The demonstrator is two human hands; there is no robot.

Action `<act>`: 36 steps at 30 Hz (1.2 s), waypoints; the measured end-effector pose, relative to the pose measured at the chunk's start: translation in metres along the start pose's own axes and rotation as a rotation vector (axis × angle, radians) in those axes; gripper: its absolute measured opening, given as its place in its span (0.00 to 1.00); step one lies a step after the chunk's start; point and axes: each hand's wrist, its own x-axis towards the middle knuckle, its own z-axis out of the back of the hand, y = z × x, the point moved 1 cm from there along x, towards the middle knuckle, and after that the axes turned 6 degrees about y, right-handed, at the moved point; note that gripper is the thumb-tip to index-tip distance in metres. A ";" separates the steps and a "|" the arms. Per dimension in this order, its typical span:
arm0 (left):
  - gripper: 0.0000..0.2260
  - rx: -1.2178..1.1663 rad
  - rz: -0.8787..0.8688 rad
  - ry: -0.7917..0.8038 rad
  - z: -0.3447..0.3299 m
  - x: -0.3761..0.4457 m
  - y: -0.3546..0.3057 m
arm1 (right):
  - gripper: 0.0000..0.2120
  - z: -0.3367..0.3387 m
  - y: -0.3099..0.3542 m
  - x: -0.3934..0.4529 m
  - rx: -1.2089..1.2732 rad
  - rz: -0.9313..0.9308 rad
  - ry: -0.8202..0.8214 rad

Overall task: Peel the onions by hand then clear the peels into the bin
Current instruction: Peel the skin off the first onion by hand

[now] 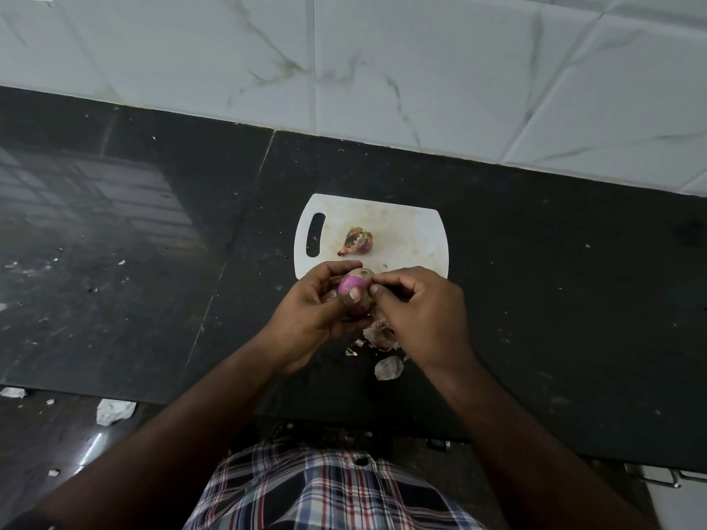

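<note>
Head view, looking down: the left hand (310, 311) cups a partly peeled onion (355, 290), fingers curled round its far side and the thumb pressed flat on its near face, where bare pink flesh shows. The right hand (417, 311) meets it from the other side, its thumb and forefinger closed together in a pinch at the onion's right edge, on the dry skin there; the other right fingers are folded under the palm and cannot be seen clearly. How much skin is left on the onion's underside is hidden by the left palm.

Just beyond the fingertips lies a white cutting board (413, 231) on the dark counter (535, 262), and on it, apart from both hands, a second onion (357, 242) with its papery skin on. Directly below the hands a few loose peels (388, 367) lie on the counter, some half covered by the right hand. No bin is in sight.
</note>
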 end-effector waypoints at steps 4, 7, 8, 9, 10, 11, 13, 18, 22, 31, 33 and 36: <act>0.24 0.017 0.008 0.011 0.000 -0.001 -0.002 | 0.10 -0.003 -0.001 -0.004 -0.140 0.170 -0.055; 0.22 0.032 0.019 0.017 0.001 -0.002 -0.004 | 0.10 -0.004 -0.002 -0.005 -0.172 0.254 -0.039; 0.22 0.038 0.020 0.026 0.002 -0.003 -0.004 | 0.10 -0.004 -0.004 -0.004 -0.168 0.244 -0.026; 0.22 0.043 0.023 0.037 0.002 -0.003 -0.004 | 0.10 -0.004 -0.005 -0.002 -0.157 0.215 -0.014; 0.21 0.046 0.030 0.047 0.002 -0.004 -0.005 | 0.10 -0.002 -0.008 0.001 -0.136 0.173 -0.005; 0.21 0.047 0.040 0.055 0.002 -0.004 -0.005 | 0.10 0.000 -0.011 0.004 -0.102 0.125 0.000; 0.21 0.047 0.051 0.057 0.001 -0.005 -0.006 | 0.10 0.007 -0.014 0.009 -0.003 0.057 0.011; 0.21 0.042 0.050 0.027 0.000 -0.005 -0.004 | 0.16 0.006 -0.012 0.005 0.081 0.117 0.089; 0.19 0.065 0.050 0.012 -0.003 -0.005 -0.003 | 0.13 0.000 -0.010 0.000 -0.006 0.224 -0.038; 0.19 0.067 0.079 0.071 -0.004 -0.005 -0.003 | 0.14 -0.001 -0.018 0.011 0.043 0.020 0.050; 0.17 0.065 0.058 0.048 -0.003 -0.004 -0.003 | 0.11 0.004 -0.021 0.015 0.206 -0.044 0.140; 0.15 0.095 0.040 0.038 0.000 -0.002 -0.002 | 0.15 0.003 -0.021 0.011 0.283 -0.064 0.259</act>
